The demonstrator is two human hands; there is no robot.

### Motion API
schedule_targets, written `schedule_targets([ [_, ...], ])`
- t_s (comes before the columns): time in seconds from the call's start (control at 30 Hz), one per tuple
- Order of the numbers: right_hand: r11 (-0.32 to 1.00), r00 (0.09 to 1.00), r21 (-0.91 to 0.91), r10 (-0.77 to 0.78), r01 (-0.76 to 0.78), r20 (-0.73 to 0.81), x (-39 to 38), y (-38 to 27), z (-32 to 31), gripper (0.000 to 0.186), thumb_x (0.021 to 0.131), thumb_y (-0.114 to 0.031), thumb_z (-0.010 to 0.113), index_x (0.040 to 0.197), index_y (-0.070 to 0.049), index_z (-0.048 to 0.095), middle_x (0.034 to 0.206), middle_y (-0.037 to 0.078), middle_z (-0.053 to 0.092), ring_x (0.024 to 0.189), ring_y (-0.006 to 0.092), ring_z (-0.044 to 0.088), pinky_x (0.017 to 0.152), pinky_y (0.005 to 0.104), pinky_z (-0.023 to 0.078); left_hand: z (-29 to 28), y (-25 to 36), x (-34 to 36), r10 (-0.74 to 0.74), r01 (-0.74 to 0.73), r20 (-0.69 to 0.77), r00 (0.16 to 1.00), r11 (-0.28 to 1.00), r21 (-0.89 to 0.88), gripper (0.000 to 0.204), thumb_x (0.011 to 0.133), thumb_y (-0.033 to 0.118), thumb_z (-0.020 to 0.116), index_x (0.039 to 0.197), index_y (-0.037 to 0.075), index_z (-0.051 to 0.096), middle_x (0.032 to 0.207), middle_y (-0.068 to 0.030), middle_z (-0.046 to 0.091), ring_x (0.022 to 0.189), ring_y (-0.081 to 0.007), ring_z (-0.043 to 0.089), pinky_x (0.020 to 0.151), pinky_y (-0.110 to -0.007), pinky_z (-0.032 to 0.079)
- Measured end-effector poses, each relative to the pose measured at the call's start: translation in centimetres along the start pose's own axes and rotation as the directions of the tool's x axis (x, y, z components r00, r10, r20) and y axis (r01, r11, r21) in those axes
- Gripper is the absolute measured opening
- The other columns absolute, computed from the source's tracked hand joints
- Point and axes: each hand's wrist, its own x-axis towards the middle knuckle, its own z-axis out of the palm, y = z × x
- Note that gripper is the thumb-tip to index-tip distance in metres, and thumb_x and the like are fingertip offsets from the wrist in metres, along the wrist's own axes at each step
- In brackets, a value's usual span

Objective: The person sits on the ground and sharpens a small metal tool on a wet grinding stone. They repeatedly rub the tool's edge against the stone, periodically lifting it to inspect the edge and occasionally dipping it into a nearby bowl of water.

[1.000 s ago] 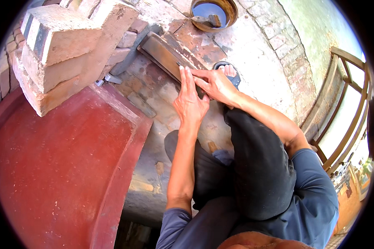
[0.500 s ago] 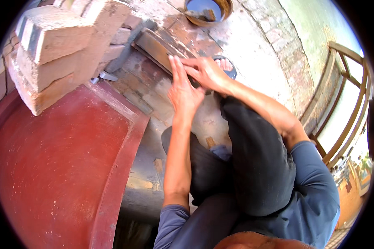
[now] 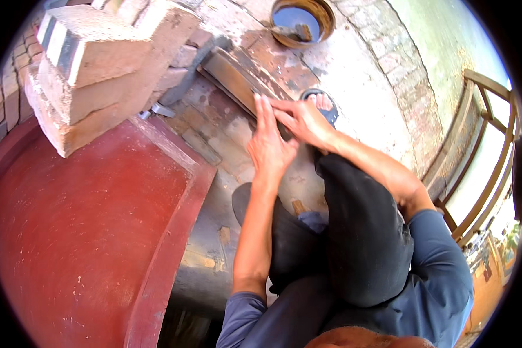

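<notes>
A long, narrow brown bar (image 3: 229, 75) lies slantwise on the floor, its near end under my hands. My left hand (image 3: 269, 152) is over that end, with its front fingers straight and pressed together and the thumb to one side. From the right, my right hand (image 3: 308, 124) meets the left fingertips, its fingers bent forward. Between and below both hands shows a dark edge of something they press on the bar. My palms and fingers hide most of it, so its kind cannot be made out.
A round basin (image 3: 329, 23) of water with a stone-like lump stands beyond the bar. Stacked pale blocks (image 3: 107, 64) and a red slab (image 3: 93, 232) are at left. My sandalled foot (image 3: 330, 113) is beside the bar; a wooden frame (image 3: 467, 156) stands at right.
The whole view has shifted, so everything sits a little lower and further right. Against the bar, my hands have slid slightly toward me, keeping the same hold.
</notes>
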Motion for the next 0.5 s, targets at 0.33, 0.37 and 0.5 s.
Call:
schedule_targets([
  [0.33, 0.951, 0.946, -0.083, -0.305, 0.297, -0.108, 0.3, 3.1, 0.7, 0.044, 0.110, -0.026, 0.065, 0.150, -0.007, 0.065, 0.108, 0.028, 0.076, 0.083, 0.0340, 0.077, 0.073, 0.0416, 0.058, 0.6, 0.4, 0.0, -0.026, 0.027, 0.018, 1.000, 0.998, -0.053, 0.130, 0.072, 0.036, 0.094, 0.173, 0.004, 0.019, 0.177, -0.0256, 0.031, 0.139, -0.0469, 0.060, 0.097, -0.050, 0.061],
  [0.37, 0.955, 0.954, -0.107, -0.285, 0.275, -0.091, 0.2, 3.5, 0.8, 0.045, 0.111, -0.026, 0.065, 0.152, -0.008, 0.063, 0.108, 0.028, 0.076, 0.084, 0.0293, 0.077, 0.074, 0.0398, 0.058, 1.1, 0.4, -0.3, 0.030, -0.033, -0.053, 0.998, 0.998, -0.053, 0.130, 0.072, 0.034, 0.094, 0.173, 0.003, 0.019, 0.176, -0.0263, 0.031, 0.140, -0.0468, 0.060, 0.098, -0.049, 0.061],
  [0.5, 0.990, 0.990, 0.019, -0.143, 0.143, -0.009, 3.0, 0.0, 0.1, 0.045, 0.110, -0.025, 0.065, 0.152, -0.008, 0.064, 0.101, 0.027, 0.076, 0.077, 0.0162, 0.065, 0.072, 0.0402, 0.056, 0.4, -0.5, 2.1, 0.089, -0.096, -0.203, 0.975, 0.995, -0.024, 0.124, 0.074, 0.025, 0.091, 0.173, 0.002, 0.020, 0.179, -0.0227, 0.025, 0.123, -0.0475, 0.070, 0.091, -0.051, 0.062],
])
